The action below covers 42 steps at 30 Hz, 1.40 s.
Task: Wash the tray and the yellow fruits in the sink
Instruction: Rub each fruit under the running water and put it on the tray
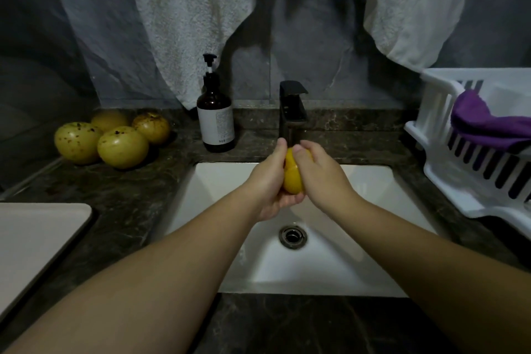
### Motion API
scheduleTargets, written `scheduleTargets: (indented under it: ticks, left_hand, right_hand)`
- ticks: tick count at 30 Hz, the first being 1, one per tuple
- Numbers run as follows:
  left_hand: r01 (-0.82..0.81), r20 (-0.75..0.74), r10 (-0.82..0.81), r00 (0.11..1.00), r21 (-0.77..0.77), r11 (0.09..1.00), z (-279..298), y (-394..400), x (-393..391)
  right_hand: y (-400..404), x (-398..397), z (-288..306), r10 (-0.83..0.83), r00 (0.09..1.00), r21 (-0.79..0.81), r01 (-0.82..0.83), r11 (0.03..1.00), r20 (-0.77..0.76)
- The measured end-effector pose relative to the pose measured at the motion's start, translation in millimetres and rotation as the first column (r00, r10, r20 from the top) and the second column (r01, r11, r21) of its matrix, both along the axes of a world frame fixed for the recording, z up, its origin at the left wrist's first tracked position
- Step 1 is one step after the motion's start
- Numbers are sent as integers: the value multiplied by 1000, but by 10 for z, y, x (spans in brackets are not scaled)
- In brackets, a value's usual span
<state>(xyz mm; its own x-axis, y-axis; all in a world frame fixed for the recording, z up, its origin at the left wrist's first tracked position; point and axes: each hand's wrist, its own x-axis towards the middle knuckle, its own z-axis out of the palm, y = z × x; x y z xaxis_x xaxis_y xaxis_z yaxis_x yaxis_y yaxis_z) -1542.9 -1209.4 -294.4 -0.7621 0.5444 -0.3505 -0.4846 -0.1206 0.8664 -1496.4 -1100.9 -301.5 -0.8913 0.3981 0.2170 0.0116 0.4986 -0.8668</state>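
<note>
Both hands' fingers, left hand (271,178) and right hand (321,174), grip yellow fruit (292,178), mostly hiding it.

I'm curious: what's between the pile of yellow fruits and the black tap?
In the head view, a brown pump bottle stands between the four spotted yellow fruits and black tap.

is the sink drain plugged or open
Cannot tell for sure. The drain shows a dark centre, and no water is pooling in the sink, which suggests open.
</note>
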Motion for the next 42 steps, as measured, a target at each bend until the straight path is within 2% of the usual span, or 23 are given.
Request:
scheduleTargets:
  ticks: [2, 4, 7, 8, 11, 12, 13, 14, 16, 18, 20, 21, 24, 25, 26, 28, 30, 32, 35, 37, 39, 40, 42]
  left_hand:
    - [10, 71, -14, 997, 50, 999, 10, -18, 18]
    - [24, 37, -26, 999, 64, 998, 12, -24, 18]
    - [-48, -130, 48, 990, 8, 999, -24, 10, -38]
    - [-59, -116, 58, 992, -3, 998, -32, 16, -35]
    - [40, 97, -43, 994, 31, 999, -41, -7, 20]
    - [69, 136, -76, 988, 57, 996, -47, -15, 33]
    - [79, 141, -89, 986, 74, 994, -44, -13, 42]
    - [71, 108, -78, 991, 69, 995, -37, -1, 42]
    - [9, -59, -10, 998, -12, 1000, -39, 33, 32]
    - [-65, -186, 55, 981, -50, 997, -43, 78, 21]
    - [-71, -152, 70, 986, -6, 997, -40, 89, 19]
    - [-29, -83, 30, 996, 23, 999, -27, 74, 26]
    - [167, 109, -178, 978, 106, 980, -16, 2, 49]
    - [208, 124, -219, 968, 97, 973, -11, -12, 61]
    - [226, 106, -230, 967, 55, 973, -8, -12, 57]
    - [161, -10, -162, 987, -63, 985, -18, 7, 39]
    - [51, -119, -57, 991, -54, 997, -50, 39, 7]
    - [28, -128, -25, 991, 24, 999, -54, 58, -7]
    - [104, -18, -103, 994, 38, 994, -43, 22, 7]
    - [191, 36, -190, 981, -38, 981, -41, -18, -2]
    - [223, 9, -223, 975, -134, 966, -47, -26, -4]
    - [190, -15, -194, 981, -147, 971, -51, -25, -8]
    - [97, 24, -96, 995, -42, 994, -56, -24, -41]
  right_hand:
    - [-72, 19, -23, 31, 995, 169, -15, 985, -91]
    - [-96, 1, -38, 64, 986, 225, -28, 974, -156]
    - [-20, -68, 24, 14, 998, -103, -20, 994, -61]
    - [-21, -56, 17, 15, 1000, -118, -17, 993, -20]
    - [-79, 10, -76, 49, 997, 274, -32, 961, -54]
    - [-88, 15, -83, 78, 993, 361, -39, 932, -93]
    - [-74, 5, -79, 85, 990, 366, -37, 930, -115]
    - [-45, -13, -58, 63, 991, 292, -27, 956, -117]
    - [7, -44, 8, 3, 999, 2, -3, 1000, -44]
    - [7, -37, 31, -19, 996, -261, 42, 965, 93]
    - [-15, -34, 7, -32, 995, -303, 59, 951, 92]
    - [-31, -30, -18, -48, 998, -251, 54, 967, 31]
    - [-22, -15, -70, -46, 982, 131, 71, 989, -182]
    - [-8, -18, -71, -25, 977, 206, 69, 976, -210]
    - [10, -28, -71, -9, 979, 201, 51, 978, -203]
    - [29, -50, -39, -6, 995, -48, 1, 999, -101]
    - [7, -67, 16, 19, 998, -419, 11, 908, 67]
    - [-9, -87, 20, 28, 990, -534, 50, 844, 137]
    - [1, -62, -51, -32, 999, -324, 44, 945, 41]
    - [13, -40, -85, -20, 999, -145, 14, 989, -40]
    - [22, -52, -111, 28, 997, -9, -28, 1000, -78]
    - [23, -74, -117, 49, 996, -3, -50, 999, -80]
    - [26, -89, -117, 85, 995, -79, -89, 993, -47]
